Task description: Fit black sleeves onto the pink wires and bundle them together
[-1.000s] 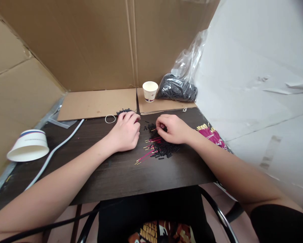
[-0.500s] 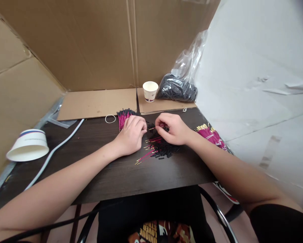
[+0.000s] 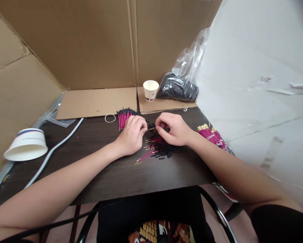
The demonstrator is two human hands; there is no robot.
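My right hand is closed in a pinch on a thin magenta wire with a gold pin tip, which points left toward my other hand. Thumb and finger of my left hand are pressed together; what they hold, if anything, is too small to make out. Below the hands lies a heap of short black sleeves, with several loose magenta wires with gold tips on its left side. Behind my left hand is a bundle of magenta wires with black ends, partly hidden by the hand.
A bundle of magenta wires with gold ends lies at the right. Farther back are a paper cup and a clear bag of black pieces. Leftward are a white ring, a grey cable and a tipped paper cup.
My left fingertips have shifted slightly to the right, closer to the gold tip in my right hand. The view has moved a little; the heap and bundles look the same.
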